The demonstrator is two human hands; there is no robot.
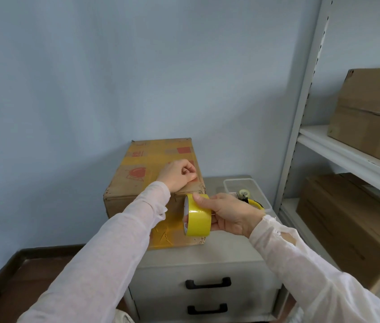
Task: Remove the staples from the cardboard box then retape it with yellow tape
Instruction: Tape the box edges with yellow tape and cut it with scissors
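A worn cardboard box (137, 169) with red print and yellow tape strips lies on a grey drawer cabinet (219, 255). My left hand (178, 174) rests on the box's top near its front right edge, fingers curled, thumb pressing down on the surface. My right hand (227, 214) grips a roll of yellow tape (197, 215) in front of the box's near face, thumb on the roll's top. More yellow tape covers the lower part of that near face.
A clear plastic tray (233, 183) on the cabinet's right side holds a small tape roll and a yellow-handled tool (253, 202). A metal shelf unit (338, 155) at right carries large cardboard boxes (375, 113). The cabinet has two drawers with black handles.
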